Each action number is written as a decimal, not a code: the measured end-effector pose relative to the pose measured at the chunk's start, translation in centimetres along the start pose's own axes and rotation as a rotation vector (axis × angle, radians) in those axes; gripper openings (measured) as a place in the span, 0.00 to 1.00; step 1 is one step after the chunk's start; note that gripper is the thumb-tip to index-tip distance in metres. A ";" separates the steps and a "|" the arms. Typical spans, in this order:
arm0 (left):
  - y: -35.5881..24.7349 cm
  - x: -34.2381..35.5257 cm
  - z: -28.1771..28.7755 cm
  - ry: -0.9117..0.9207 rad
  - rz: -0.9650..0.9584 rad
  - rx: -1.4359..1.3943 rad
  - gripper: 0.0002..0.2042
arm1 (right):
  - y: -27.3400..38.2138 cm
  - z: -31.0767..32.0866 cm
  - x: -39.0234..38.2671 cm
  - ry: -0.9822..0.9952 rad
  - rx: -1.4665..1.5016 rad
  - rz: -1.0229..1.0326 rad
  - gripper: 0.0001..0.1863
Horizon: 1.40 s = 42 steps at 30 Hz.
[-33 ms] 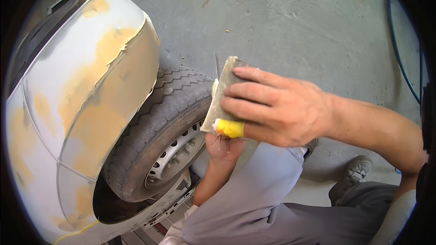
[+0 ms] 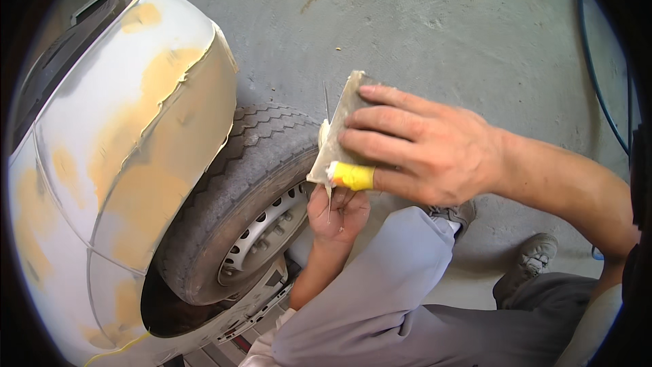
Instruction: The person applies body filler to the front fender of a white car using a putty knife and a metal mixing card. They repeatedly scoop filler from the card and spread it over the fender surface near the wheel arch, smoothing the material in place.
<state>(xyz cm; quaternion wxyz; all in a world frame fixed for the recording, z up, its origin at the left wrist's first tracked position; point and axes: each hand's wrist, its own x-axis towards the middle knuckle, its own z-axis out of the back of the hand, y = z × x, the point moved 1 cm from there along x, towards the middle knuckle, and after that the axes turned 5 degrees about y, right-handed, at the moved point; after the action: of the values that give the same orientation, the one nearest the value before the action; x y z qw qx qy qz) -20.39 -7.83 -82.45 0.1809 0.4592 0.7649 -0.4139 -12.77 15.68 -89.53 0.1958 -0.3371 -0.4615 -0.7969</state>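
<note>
My right hand (image 2: 424,146) grips a flat greyish spreader (image 2: 333,153) between its fingers and thumb, with cream filler smeared along its edge. Yellow tape wraps the little finger. Just below and behind it, my left hand (image 2: 338,216) is palm up, its fingers closed round a thin plate (image 2: 326,100) seen almost edge-on. A lump of cream filler (image 2: 323,133) clings to that plate, right beside the spreader; whether the two touch I cannot tell. My left fingertips are partly hidden behind the spreader. To the left stands a white car body panel (image 2: 115,129) with tan filler patches and a ragged cream ridge.
A treaded tyre (image 2: 204,231) on a silver wheel (image 2: 261,231) sits in the arch beside my left forearm. My grey-trousered knee (image 2: 407,251) is bent below my hands. A dark hose (image 2: 598,88) curves over the grey floor (image 2: 441,41) at far right.
My right hand and the spreader have shifted slightly up and to the right. More of my left palm and fingers shows beneath the spreader.
</note>
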 end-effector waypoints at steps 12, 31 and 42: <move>-1.5 1.6 2.9 -0.037 0.057 0.001 0.20 | -13.9 -3.7 9.7 -0.263 0.783 -0.968 0.17; -2.5 1.1 5.1 -0.077 0.094 0.012 0.22 | -13.0 -5.8 15.2 -0.388 0.971 -0.999 0.16; -0.4 1.8 4.9 0.073 0.079 -0.030 0.21 | -7.0 -0.1 14.8 -0.282 0.948 -1.073 0.14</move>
<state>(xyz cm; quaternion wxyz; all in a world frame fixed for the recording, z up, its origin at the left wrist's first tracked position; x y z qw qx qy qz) -22.16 -10.82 -86.36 0.1761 0.5008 0.7585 -0.3779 -27.50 19.09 -83.12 -0.1581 -0.0432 -0.8796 -0.4467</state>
